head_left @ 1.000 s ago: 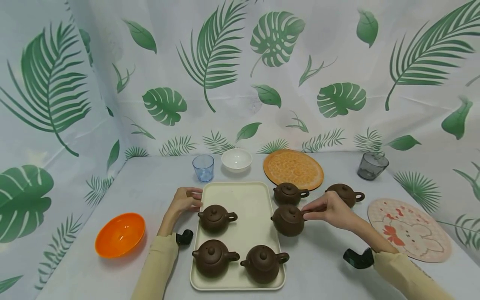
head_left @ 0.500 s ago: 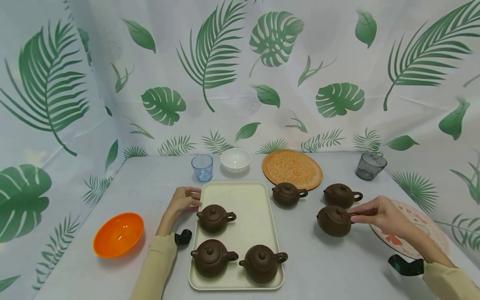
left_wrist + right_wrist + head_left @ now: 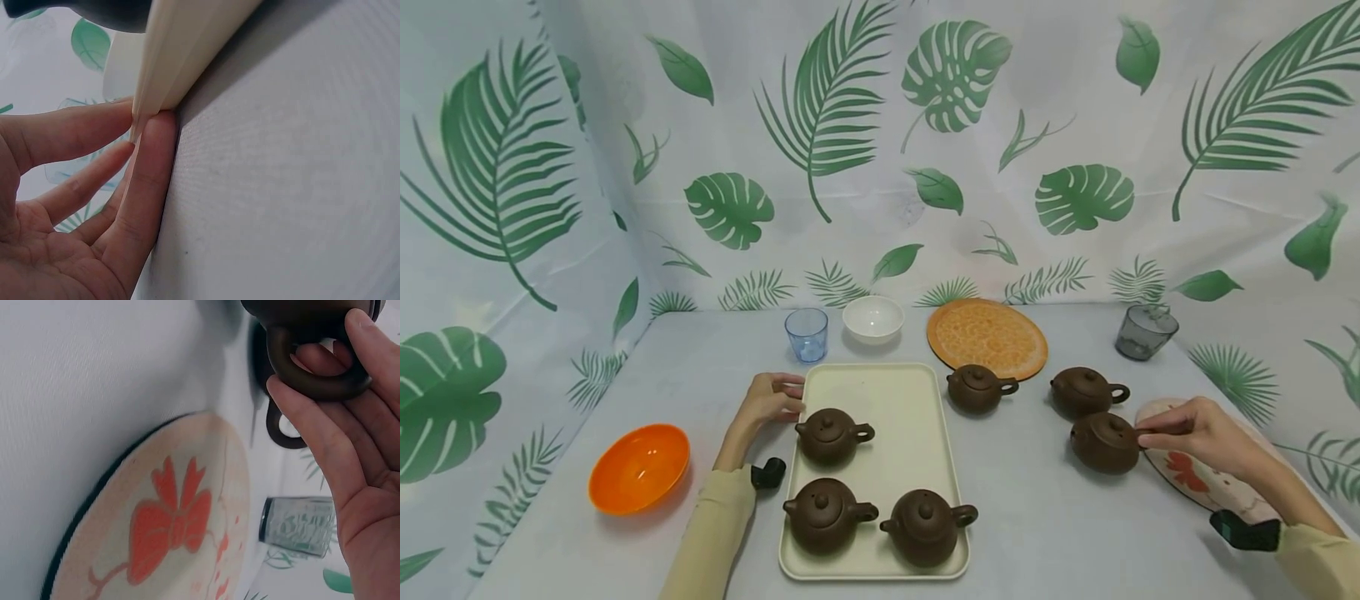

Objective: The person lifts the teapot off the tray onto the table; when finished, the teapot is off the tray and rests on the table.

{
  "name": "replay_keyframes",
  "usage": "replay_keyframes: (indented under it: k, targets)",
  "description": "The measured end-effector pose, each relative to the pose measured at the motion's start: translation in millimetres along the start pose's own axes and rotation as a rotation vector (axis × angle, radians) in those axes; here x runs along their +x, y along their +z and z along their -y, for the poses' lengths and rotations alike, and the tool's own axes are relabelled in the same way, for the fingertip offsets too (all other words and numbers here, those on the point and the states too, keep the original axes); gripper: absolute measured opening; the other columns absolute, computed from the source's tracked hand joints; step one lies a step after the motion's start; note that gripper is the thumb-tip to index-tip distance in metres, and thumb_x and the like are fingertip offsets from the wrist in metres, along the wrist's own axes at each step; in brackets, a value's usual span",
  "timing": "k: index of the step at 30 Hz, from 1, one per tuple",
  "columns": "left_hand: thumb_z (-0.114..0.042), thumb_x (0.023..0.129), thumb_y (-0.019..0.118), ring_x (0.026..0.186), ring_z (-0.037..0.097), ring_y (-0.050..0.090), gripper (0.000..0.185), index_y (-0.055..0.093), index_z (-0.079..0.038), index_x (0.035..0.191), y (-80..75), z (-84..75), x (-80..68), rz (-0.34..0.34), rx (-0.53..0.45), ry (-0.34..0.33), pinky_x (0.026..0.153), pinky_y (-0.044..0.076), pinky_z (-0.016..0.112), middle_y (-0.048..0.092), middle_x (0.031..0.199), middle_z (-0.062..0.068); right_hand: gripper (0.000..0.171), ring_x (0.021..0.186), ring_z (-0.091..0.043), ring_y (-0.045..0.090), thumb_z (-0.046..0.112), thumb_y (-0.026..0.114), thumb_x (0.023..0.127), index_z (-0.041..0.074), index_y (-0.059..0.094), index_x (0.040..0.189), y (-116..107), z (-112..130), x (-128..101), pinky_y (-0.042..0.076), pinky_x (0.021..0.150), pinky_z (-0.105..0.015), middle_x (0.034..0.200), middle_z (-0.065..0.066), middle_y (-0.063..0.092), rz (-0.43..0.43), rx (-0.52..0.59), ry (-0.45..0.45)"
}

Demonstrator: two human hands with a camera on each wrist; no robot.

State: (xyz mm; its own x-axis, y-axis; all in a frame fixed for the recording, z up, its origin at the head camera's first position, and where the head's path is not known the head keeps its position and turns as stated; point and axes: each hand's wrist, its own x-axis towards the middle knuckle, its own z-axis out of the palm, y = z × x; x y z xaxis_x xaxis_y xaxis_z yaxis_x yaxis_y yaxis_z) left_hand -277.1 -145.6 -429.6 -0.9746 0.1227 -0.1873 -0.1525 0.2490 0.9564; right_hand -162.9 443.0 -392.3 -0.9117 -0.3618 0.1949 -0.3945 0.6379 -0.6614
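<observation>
With thumb and fingers, my right hand (image 3: 1206, 442) grips the handle of a dark brown teapot (image 3: 1105, 443), just left of the bunny placemat. In the right wrist view the handle loop (image 3: 319, 387) shows between the fingers. My left hand (image 3: 765, 404) is at the left rim of a cream tray (image 3: 880, 385); the left wrist view shows its fingertips pinching the rim (image 3: 165, 69). Three brown teapots stand on the tray: a smaller one (image 3: 830, 437) midway and two larger ones, left (image 3: 822, 518) and right (image 3: 925, 529), at the near end.
Two more brown teapots stand right of the tray, one (image 3: 977, 390) beside it and one (image 3: 1084, 393) behind the held teapot. Around are an orange bowl (image 3: 640, 471), a blue glass (image 3: 807, 336), a white bowl (image 3: 873, 321), an orange round mat (image 3: 988, 337), a grey glass (image 3: 1145, 333) and the bunny placemat (image 3: 1180, 475).
My right hand has carried the teapot rightward from the tray's right edge to beside the bunny placemat. My left hand has stayed at the tray rim.
</observation>
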Motion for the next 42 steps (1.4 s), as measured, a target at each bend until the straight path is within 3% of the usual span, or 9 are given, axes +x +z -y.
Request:
replay_keyframes:
  k: [5, 14, 27, 32, 36, 42]
  targets:
    - [0.015, 0.074, 0.066, 0.069, 0.015, 0.062, 0.050, 0.055, 0.013, 0.123, 0.6, -1.5, -0.7, 0.000, -0.005, -0.002, 0.061, 0.059, 0.030, 0.065, 0.101, 0.026, 0.011, 0.079, -0.002, 0.063, 0.001, 0.072, 0.082, 0.000, 0.075, 0.092, -1.8, -3.5, -0.6, 0.054, 0.062, -0.016, 0.088, 0.014, 0.071, 0.028, 0.012, 0.050]
    - [0.015, 0.073, 0.066, 0.068, 0.015, 0.062, 0.049, 0.056, 0.013, 0.122, 0.8, 3.0, 2.6, -0.006, 0.001, -0.002, 0.060, 0.059, 0.029, 0.065, 0.097, 0.023, 0.013, 0.072, -0.001, 0.063, -0.003, 0.068, 0.083, 0.000, 0.075, 0.093, 1.0, -4.9, -2.9, 0.056, 0.058, -0.022, 0.088, 0.018, 0.070, 0.058, 0.038, 0.068]
    - [0.015, 0.073, 0.066, 0.068, 0.015, 0.062, 0.049, 0.057, 0.013, 0.121, 1.6, 3.2, 2.3, -0.009, 0.005, -0.002, 0.061, 0.060, 0.030, 0.066, 0.097, 0.023, 0.014, 0.075, 0.001, 0.065, 0.003, 0.072, 0.083, -0.003, 0.073, 0.095, -1.6, 1.5, 1.0, 0.056, 0.060, -0.019, 0.091, 0.022, 0.066, 0.036, -0.057, 0.096]
    - [0.014, 0.074, 0.066, 0.069, 0.015, 0.062, 0.049, 0.056, 0.012, 0.122, 1.5, 2.6, 2.4, -0.011, 0.013, -0.010, 0.062, 0.059, 0.030, 0.065, 0.099, 0.024, 0.019, 0.078, 0.003, 0.065, 0.007, 0.071, 0.085, -0.004, 0.072, 0.101, 0.0, 25.2, 15.3, 0.055, 0.063, -0.018, 0.092, 0.014, 0.071, -0.011, -0.069, 0.134]
    - [0.014, 0.074, 0.066, 0.070, 0.015, 0.062, 0.049, 0.056, 0.013, 0.122, 1.4, 2.8, 1.7, -0.009, 0.015, -0.009, 0.062, 0.059, 0.030, 0.066, 0.099, 0.024, 0.021, 0.078, 0.001, 0.066, 0.008, 0.073, 0.083, -0.003, 0.072, 0.101, 13.2, 55.9, 37.3, 0.056, 0.063, -0.019, 0.093, -0.003, 0.074, -0.035, -0.057, 0.091]
    - [0.015, 0.075, 0.065, 0.070, 0.015, 0.063, 0.048, 0.056, 0.012, 0.122, 2.5, 4.5, 1.8, -0.012, -0.010, -0.008, 0.063, 0.059, 0.030, 0.066, 0.097, 0.022, 0.024, 0.082, -0.002, 0.067, 0.013, 0.072, 0.086, -0.003, 0.072, 0.103, 45.4, 91.0, 78.3, 0.057, 0.069, -0.020, 0.098, -0.015, 0.072, 0.045, 0.035, 0.052]
